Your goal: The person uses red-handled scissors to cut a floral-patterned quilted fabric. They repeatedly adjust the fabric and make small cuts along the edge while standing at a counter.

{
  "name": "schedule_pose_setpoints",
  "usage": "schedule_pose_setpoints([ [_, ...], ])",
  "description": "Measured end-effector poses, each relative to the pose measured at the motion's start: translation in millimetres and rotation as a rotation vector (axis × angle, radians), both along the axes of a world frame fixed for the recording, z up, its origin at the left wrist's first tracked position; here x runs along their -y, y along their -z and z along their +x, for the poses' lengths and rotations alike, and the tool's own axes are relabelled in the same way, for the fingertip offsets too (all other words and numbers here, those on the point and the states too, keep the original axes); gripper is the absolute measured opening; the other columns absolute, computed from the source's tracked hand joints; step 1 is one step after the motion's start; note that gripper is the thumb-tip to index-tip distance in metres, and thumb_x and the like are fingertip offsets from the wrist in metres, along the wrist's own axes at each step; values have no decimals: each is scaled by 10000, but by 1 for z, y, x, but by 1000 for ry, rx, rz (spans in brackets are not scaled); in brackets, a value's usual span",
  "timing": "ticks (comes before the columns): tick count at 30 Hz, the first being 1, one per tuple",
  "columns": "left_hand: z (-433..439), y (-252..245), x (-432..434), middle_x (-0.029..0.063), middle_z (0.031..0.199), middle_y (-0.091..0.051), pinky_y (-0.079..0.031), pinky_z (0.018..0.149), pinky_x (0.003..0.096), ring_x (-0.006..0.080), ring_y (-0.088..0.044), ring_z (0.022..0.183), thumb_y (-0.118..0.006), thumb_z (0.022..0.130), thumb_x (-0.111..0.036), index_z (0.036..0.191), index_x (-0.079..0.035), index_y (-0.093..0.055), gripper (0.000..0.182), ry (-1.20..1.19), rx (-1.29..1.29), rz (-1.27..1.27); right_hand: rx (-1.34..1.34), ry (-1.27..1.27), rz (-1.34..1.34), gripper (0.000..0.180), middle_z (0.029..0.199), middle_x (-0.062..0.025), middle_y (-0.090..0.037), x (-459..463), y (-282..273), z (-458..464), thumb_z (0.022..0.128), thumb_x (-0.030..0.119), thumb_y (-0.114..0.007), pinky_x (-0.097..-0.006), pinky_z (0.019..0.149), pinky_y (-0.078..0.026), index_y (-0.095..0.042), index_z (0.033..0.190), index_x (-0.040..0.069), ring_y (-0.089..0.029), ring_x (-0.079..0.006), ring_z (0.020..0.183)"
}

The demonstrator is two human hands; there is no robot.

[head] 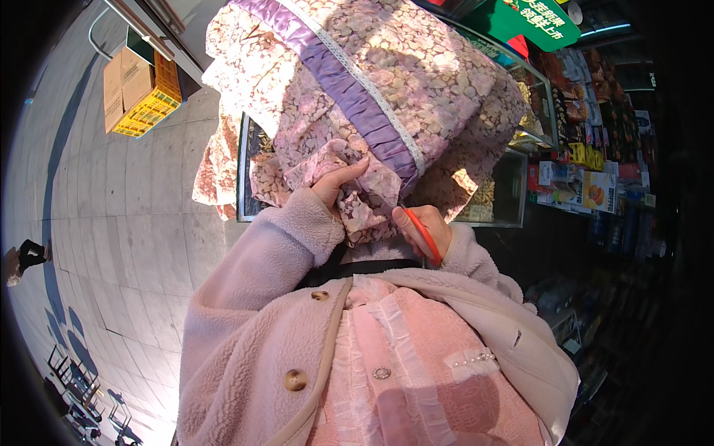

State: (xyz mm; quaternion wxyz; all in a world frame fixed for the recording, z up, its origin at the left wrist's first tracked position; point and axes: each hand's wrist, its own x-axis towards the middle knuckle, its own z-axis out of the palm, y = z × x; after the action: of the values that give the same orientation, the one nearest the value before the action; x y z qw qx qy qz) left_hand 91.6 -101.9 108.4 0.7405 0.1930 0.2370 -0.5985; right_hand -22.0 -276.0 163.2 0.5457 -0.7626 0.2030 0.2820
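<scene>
A large floral cloth in pinks and browns lies heaped before me, crossed by a gathered purple satin band edged with white lace trim. My left hand grips a bunched part of this cloth, thumb on top. In my right hand are scissors with orange-red handles. Their blades point away from me at the cloth, near the lower end of the purple band. Cloth and fingers mostly hide the blades, so I cannot tell whether they are parted.
Under the cloth stands a glass display case with goods inside. Packaged goods fill shelves at right, below a green sign bearing writing. At left, a yellow crate and cardboard box stand over grey paving. A person shows at the left rim.
</scene>
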Motion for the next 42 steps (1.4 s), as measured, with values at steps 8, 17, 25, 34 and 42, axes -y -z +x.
schedule_pose_setpoints([
  [8, 1, 32, -11, 161, 917, -672, -561, 769, 366, 273, -669, 804, -531, 823, -125, 1014, 39, -609, 263, 126, 214, 229, 49, -79, -15, 634, 510, -1, -430, 7, 6, -2, 882, 635, -406, -233, 377, -353, -437, 584, 76, -435, -94, 397],
  [17, -5, 12, -7, 155, 904, -678, -584, 684, 377, 265, -679, 740, -506, 858, -191, 1022, 19, -619, 289, -119, 46, -110, 20, -18, -9, 614, 482, 5, -424, 2, 0, 1, 904, 537, -492, -265, 390, -325, -471, 543, 42, -417, -87, 427],
  [25, -7, 3, 2, 86, 943, -682, -557, 706, 303, 191, -667, 761, -559, 911, -338, 1065, -26, -628, 355, 78, 98, -184, -95, 19, 285, 591, 465, 0, -390, 6, -2, 4, 901, 597, -420, -243, 360, -308, -428, 593, 93, -392, -99, 374],
  [34, -11, -29, -3, 66, 912, -667, -519, 708, 262, 154, -637, 758, -583, 903, -315, 1011, -24, -636, 315, 89, 226, 174, -34, -79, 205, 697, 489, -25, -445, 12, 9, 6, 833, 710, -394, -245, 387, -388, -449, 569, 67, -485, -113, 410],
  [42, -13, -25, -2, 90, 897, -678, -538, 684, 289, 191, -651, 728, -624, 864, -390, 1012, -29, -638, 391, 129, 308, 86, -23, -65, 260, 727, 524, -29, -469, 9, 6, 16, 813, 745, -368, -254, 415, -390, -453, 573, 64, -482, -118, 437],
])
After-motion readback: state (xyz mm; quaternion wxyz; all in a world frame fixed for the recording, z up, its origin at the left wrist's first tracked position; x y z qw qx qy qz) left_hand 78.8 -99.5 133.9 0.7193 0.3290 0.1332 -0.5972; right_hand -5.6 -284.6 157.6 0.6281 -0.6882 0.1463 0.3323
